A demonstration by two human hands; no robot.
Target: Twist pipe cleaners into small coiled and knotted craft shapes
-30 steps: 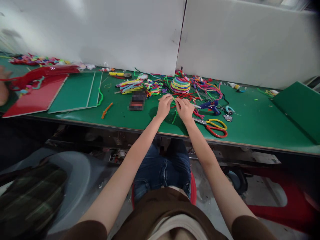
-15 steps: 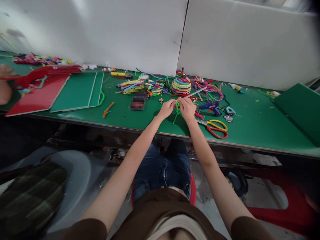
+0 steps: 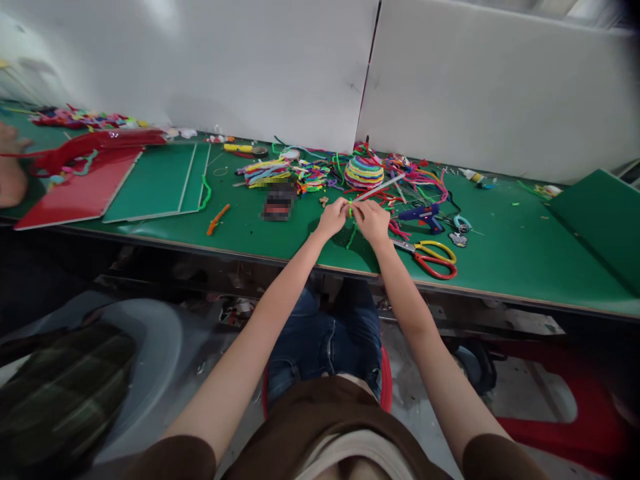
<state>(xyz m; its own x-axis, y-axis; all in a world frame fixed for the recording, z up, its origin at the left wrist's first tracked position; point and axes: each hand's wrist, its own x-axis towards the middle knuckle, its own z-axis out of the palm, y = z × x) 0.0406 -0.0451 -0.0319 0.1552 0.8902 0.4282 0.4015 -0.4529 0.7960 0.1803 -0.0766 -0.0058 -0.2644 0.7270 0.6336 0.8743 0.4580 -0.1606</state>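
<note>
Both bare forearms reach forward over the near edge of the green counter (image 3: 500, 267), and the hands meet just above its surface. The left hand (image 3: 332, 219) and the right hand (image 3: 373, 221) are knuckle to knuckle, each grip closed in a pinch on a green pipe cleaner (image 3: 351, 230) between them. The fingertips are turned away from the camera, so exactly how they clamp it cannot be told.

The pipe cleaner's loose end hangs down from the pinch toward the person, its long axis roughly along the line of the arms, tilted slightly left at the bottom. A thin pale stick (image 3: 380, 187) runs from the hands up and to the right, toward the back of the counter; whether it is also held cannot be told.

Just behind the hands sits a striped ball of wound pipe cleaners (image 3: 363, 171), amid a tangle of loose coloured pipe cleaners (image 3: 417, 177). To the right lie a blue glue gun (image 3: 421, 214) and, nearer the edge, scissors with yellow and red handles (image 3: 431, 255). Left of the hands lies an orange pipe cleaner piece (image 3: 217, 219), well apart. Farther left are green boards (image 3: 155, 180) and a red board (image 3: 83, 190). Another person's hand (image 3: 10, 173) rests at the far left edge.
</note>
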